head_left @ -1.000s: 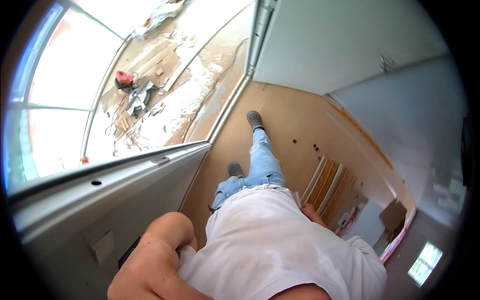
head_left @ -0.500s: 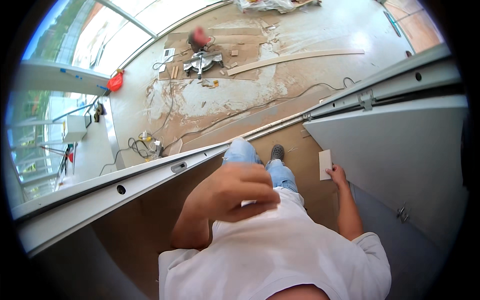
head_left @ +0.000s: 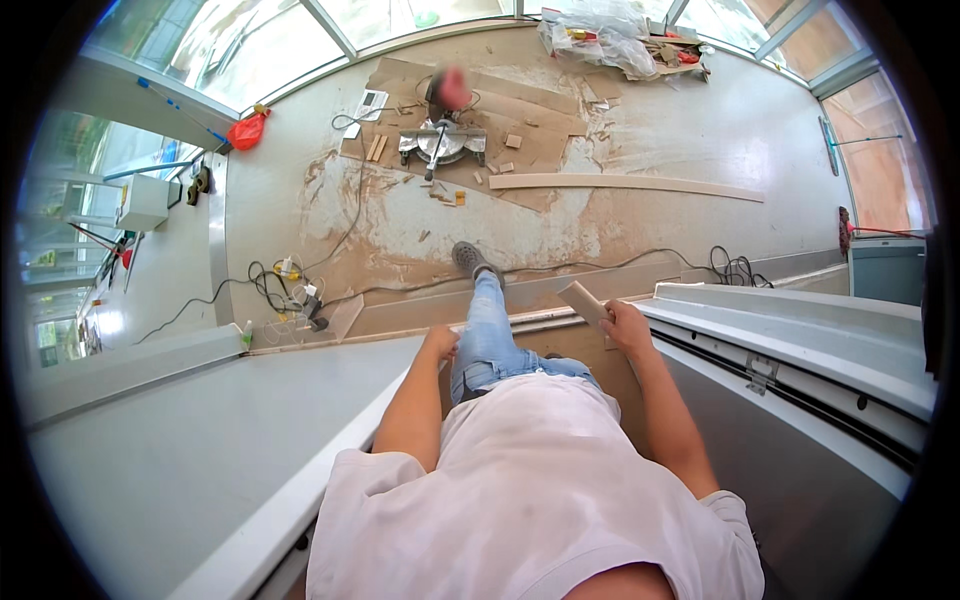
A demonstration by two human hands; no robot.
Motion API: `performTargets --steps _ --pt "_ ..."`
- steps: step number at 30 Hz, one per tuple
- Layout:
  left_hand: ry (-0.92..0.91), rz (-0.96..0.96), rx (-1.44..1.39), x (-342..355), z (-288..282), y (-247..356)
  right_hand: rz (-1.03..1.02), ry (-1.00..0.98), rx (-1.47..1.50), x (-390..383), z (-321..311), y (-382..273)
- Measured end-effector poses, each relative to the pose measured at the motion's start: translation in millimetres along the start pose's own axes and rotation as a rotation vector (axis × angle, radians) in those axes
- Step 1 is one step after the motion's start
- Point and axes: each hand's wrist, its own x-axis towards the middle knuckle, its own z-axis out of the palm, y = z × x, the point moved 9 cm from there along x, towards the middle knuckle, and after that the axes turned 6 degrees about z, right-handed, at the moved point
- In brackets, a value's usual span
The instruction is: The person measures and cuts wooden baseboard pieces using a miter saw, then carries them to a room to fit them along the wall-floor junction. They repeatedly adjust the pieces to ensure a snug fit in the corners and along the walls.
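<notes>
My right hand grips a short, flat, beige piece of board by one end, its free end angled up to the left. Curled in beside my left thigh, my left hand has its fingers closed, and nothing shows in it. My left leg reaches over the door sill, the foot in a grey clog on the dusty floor beyond.
A mitre saw stands on cardboard ahead, with a long board strip to its right. Black cable crosses the floor to a tangle of plugs. White panels flank me. Plastic bags lie at the back.
I have stepped forward into the opening, left foot over the sill. My left hand has dropped from before my chest to my thigh. The board piece has moved forward and left.
</notes>
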Motion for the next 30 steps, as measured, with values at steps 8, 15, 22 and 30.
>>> performTargets --steps 8,15,22,30 --pt "0.163 0.224 -0.269 81.3 -169.8 108.0 -0.018 0.145 -0.142 155.6 -26.6 -70.3" --pt "0.367 0.246 -0.242 68.4 -329.4 194.3 -0.222 0.208 -0.126 325.1 -83.8 -228.7" --pt "0.427 0.022 -0.415 92.5 -334.9 124.9 -0.419 0.155 -0.183 505.0 -17.0 -287.0" --pt "0.182 -0.026 -0.084 369.3 -309.4 47.3 -0.52 0.124 -0.312 747.2 193.8 -276.4"
